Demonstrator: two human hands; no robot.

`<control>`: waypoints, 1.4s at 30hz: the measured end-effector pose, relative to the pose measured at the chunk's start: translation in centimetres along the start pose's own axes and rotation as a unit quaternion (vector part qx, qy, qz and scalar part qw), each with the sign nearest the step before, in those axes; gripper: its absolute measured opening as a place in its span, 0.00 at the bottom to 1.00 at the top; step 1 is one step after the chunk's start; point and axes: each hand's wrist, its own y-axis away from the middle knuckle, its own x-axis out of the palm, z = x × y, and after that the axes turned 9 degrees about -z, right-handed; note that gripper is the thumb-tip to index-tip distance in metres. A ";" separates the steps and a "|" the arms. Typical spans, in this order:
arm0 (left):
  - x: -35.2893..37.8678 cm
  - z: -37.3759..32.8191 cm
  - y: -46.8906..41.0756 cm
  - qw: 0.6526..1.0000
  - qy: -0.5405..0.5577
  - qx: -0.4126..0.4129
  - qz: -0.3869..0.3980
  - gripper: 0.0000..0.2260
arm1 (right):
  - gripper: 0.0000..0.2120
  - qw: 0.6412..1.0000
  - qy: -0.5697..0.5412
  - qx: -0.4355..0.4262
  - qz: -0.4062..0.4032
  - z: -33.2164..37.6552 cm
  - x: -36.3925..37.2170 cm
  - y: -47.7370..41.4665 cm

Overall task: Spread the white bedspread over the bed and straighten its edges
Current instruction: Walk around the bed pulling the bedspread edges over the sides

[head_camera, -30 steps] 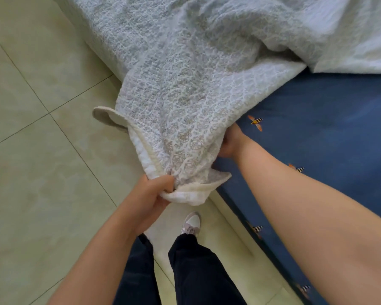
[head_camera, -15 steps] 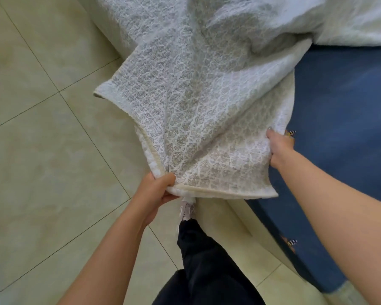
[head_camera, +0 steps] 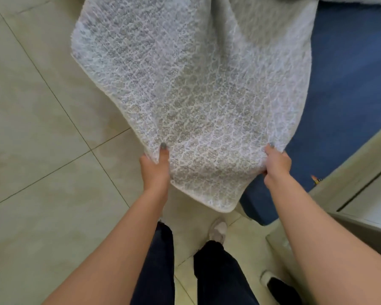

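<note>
Now left hand (head_camera: 155, 170) and right hand (head_camera: 276, 165) each pinch near corner of white bedspread (head_camera: 191, 95). Cloth runs away from grip, up toward bed (head_camera: 350, 84) at right; right hand nearer mattress, corner sagging between.

I hold the white bedspread (head_camera: 198, 102) by its near end, my left hand (head_camera: 155, 170) pinching one edge with the thumb on top, my right hand (head_camera: 276, 165) gripping the opposite edge. The near corner sags between my hands above the tiled floor (head_camera: 37, 150). The cloth lies over the bed's (head_camera: 348, 84) blue corner. My shoe (head_camera: 217, 231) is just below.
</note>
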 end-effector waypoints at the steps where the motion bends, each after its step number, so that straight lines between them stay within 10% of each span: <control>1: 0.5 1.1 1.1 1.000 -0.002 0.006 0.013 0.27 | 0.09 1.000 -0.008 -0.001 -0.008 -0.6 -1.7 -0.5; 6: 3.1 8.1 5.0 0.996 -0.074 0.018 0.035 0.14 | 0.19 0.998 -0.006 -0.017 -0.058 -3.3 -9.2 -4.0; 17: 8.6 17.9 12.8 0.994 -0.080 -0.040 -0.055 0.20 | 0.18 0.998 0.019 -0.004 0.065 -8.6 -22.7 -9.2; 25: 10.1 25.7 16.6 0.983 -0.031 -0.138 0.114 0.11 | 0.10 0.975 0.085 0.021 0.205 -9.6 -22.4 -10.5; 35: 5.8 31.4 15.8 0.991 -0.055 -0.121 0.020 0.07 | 0.10 0.933 0.048 0.120 0.335 -13.8 -23.3 -9.0; 42: 3.8 33.4 13.9 0.984 -0.109 -0.137 -0.042 0.14 | 0.08 0.950 0.135 0.044 0.277 -18.0 -23.1 -7.0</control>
